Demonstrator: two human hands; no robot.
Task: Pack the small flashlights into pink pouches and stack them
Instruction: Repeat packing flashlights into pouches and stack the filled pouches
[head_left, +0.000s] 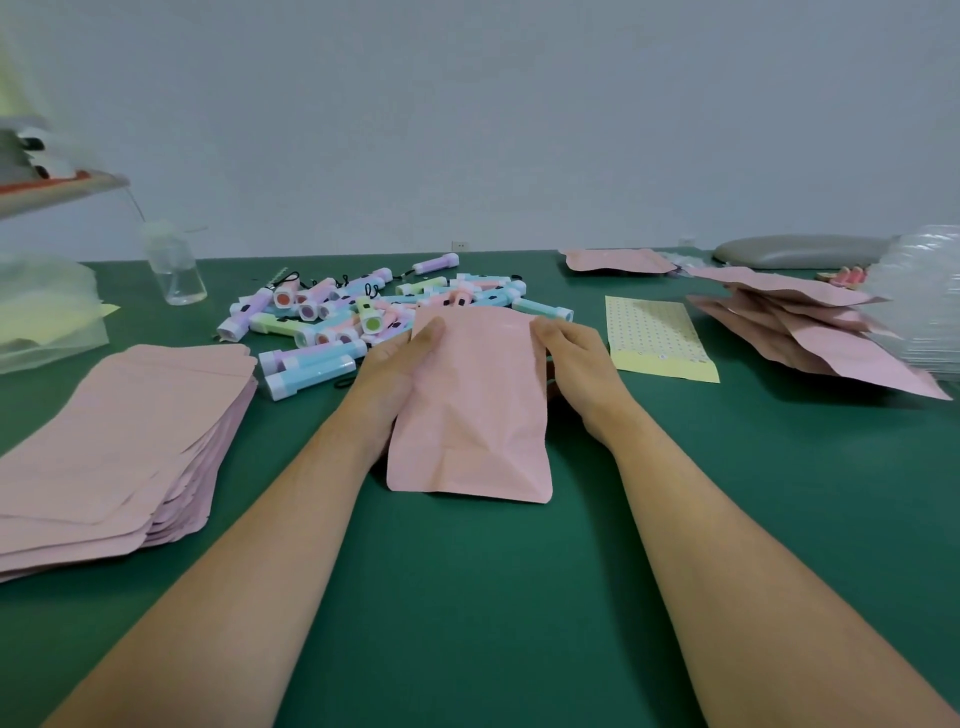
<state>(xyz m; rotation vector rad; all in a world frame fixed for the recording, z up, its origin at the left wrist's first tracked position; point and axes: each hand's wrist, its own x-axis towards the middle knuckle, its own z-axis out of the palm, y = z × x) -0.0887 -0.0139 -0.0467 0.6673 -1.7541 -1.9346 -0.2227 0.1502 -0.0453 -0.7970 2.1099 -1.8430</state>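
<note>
One pink pouch (467, 405) lies centrally on the green table (467, 597), long axis near-to-far, mouth at the far end. The left hand (400, 364) and right hand (576, 358) each pinch a far corner, equally near. The flashlight heap (363, 312) lies just beyond the mouth, too tangled to count. One flat-pouch stack (119, 441) lies left. One pouch pile (810, 332) of roughly five lies right.

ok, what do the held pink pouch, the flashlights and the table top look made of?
The pink pouch, gripped by the left hand and right hand, looks like thin matte plastic or laminate film: it shows sharp creases near its bottom and no gloss. The flashlights look like moulded plastic, with smooth pastel bodies and a slight sheen. The table top is a matte green mat or cloth; I cannot tell which.
</note>
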